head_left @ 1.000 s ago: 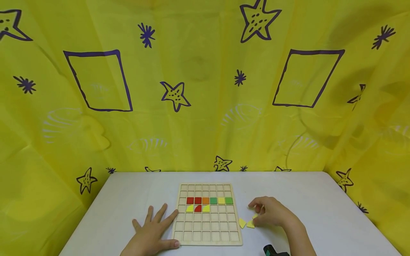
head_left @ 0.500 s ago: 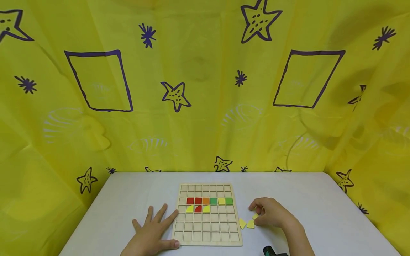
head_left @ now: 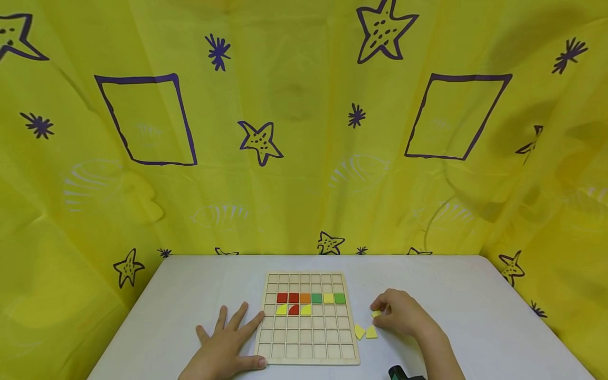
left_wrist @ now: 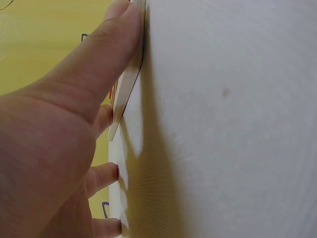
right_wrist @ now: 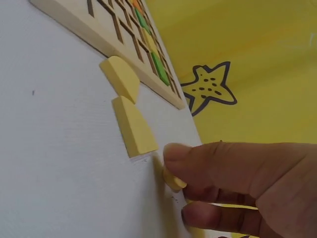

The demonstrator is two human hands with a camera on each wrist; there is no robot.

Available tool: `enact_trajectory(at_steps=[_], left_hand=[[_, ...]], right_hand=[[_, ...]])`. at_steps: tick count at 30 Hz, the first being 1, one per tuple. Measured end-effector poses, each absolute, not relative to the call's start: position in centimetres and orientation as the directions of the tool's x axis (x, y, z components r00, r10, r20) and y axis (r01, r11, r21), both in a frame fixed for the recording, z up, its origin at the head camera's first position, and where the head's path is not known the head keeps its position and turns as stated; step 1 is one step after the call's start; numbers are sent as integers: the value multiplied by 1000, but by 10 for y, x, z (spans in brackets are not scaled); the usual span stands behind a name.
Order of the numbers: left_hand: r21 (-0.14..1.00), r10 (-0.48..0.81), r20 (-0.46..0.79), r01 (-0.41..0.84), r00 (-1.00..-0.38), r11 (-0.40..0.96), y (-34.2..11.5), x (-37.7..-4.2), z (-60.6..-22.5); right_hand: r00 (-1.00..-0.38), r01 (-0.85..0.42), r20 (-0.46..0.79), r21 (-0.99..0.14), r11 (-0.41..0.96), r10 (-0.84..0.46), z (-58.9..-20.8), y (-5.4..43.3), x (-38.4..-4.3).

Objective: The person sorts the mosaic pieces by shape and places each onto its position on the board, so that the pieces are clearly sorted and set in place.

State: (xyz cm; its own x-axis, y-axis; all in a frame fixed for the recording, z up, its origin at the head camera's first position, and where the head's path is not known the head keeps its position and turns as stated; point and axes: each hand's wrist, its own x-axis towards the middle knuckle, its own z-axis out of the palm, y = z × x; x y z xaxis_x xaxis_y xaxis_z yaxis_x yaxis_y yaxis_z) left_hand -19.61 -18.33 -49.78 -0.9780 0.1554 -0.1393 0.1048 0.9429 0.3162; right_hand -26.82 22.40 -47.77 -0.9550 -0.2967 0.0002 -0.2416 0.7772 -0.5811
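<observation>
My left hand [head_left: 225, 340] lies with spread fingers at the left edge of a wooden grid board [head_left: 306, 336]. Its thumb [left_wrist: 99, 54] presses on the board's near-left corner. To the right of the board, my right hand [head_left: 401, 311] pinches a yellow tile [head_left: 376, 314] between thumb and fingers, low over the table; the thumb hides much of that tile in the right wrist view. Two more yellow tiles, each with a curved side, lie on the table: one [right_wrist: 121, 78] right at the board's edge, the other [right_wrist: 133, 127] nearer the hand.
On the board, a row of red, orange, green and yellow square tiles [head_left: 316, 298] sits above yellow and red curved tiles [head_left: 294, 310]. A dark object [head_left: 399, 372] pokes in at the bottom edge. Yellow patterned cloth [head_left: 304, 184] hangs behind the white table [head_left: 190, 279].
My right hand has shifted slightly away from me, and the yellow tile at its fingertips has moved with it. The left hand and the board have stayed put.
</observation>
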Motion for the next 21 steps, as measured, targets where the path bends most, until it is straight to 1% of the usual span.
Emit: enact_trajectory(at_steps=[6, 12, 21], left_hand=[[315, 156, -138, 106, -978, 943, -183, -196, -497], [317, 160, -139, 109, -977, 942, -183, -195, -496], [312, 168, -132, 120, -977, 942, -183, -194, -494]], right_hand=[[-960, -219, -16, -583, 782, -281, -475, 224, -268], [-953, -248, -2, -572, 782, -303, -478, 225, -269], [-944, -272, 11, -590, 760, -329, -479, 224, -268]])
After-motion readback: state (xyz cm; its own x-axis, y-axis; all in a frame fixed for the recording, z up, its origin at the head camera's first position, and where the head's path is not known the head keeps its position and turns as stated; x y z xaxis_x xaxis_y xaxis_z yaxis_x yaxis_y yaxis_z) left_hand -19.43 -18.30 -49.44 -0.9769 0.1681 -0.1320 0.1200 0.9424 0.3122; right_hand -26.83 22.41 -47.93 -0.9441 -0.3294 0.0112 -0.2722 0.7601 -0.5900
